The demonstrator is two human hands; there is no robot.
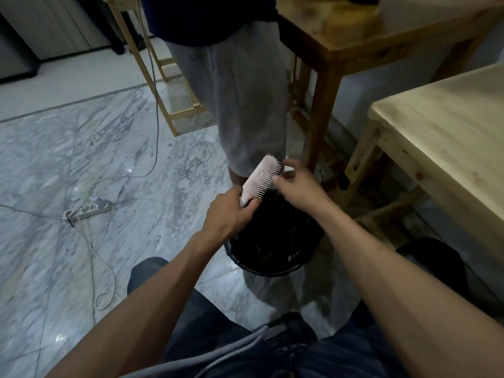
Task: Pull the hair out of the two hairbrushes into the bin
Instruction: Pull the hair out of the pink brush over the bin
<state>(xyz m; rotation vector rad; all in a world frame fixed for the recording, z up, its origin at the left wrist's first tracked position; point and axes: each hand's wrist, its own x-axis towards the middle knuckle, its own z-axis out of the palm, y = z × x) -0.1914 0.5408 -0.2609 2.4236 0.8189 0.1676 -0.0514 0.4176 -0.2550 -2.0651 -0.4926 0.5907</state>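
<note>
My left hand (229, 211) grips the handle of a pink hairbrush (263, 175), which tilts up and to the right with its bristles facing right. At the bristles near the brush head, my right hand (300, 186) has thumb and fingers pinched together; whether hair is between them is too small to tell. Both hands hover over a bin (272, 255) lined with a black bag, standing on the floor between my knees. No second hairbrush is in view.
A person in light trousers (245, 105) stands just behind the bin. A dark wooden table (368, 31) and a pale wooden table (441, 126) are at the right. A power strip (88, 210) with cables lies on the marble floor at the left.
</note>
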